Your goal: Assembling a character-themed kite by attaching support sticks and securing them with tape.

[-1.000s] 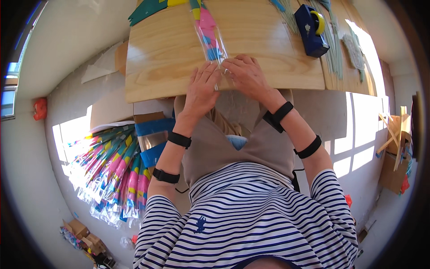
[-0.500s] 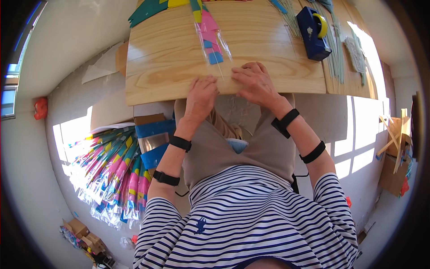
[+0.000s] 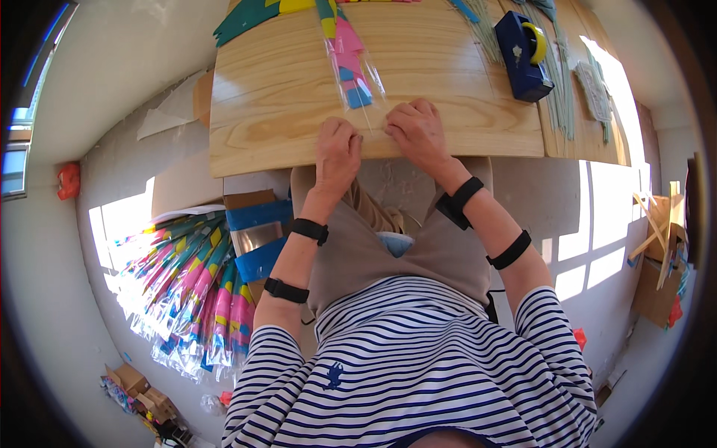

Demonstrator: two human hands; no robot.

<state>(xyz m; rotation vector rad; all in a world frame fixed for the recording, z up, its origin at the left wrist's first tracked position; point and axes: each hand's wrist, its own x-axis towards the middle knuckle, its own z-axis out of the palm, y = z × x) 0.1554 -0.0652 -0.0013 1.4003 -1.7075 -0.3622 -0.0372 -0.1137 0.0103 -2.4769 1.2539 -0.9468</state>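
A slim clear sleeve (image 3: 376, 81) lies flat on the pale wooden desk (image 3: 269, 112), a little left of the desk's middle, its film glossy and creased, with white glints along the edges. Inside shows folded, coloured material (image 3: 348, 46): green and yellow toward the far end, then pink in overlapping angular folds, then blue, finishing in a squarish blue patch. A thin pale line (image 3: 368, 119), perhaps a stick or an edge of the film, runs past the blue toward the person. The left hand (image 3: 338, 153) and right hand (image 3: 416, 134) rest near the desk's front edge, either side of that line, backs upward, knuckles bent and forearms slanting in from below. The left grip is curled in with the fingers bunched; the right grip is likewise folded, its fingertips turned toward the left hand. Whether either grip pinches the transparent film cannot be told. The sleeve's long axis runs from the far side of the desk toward the person, slanting slightly rightward as it nears, so its near end points into the gap between the hands.
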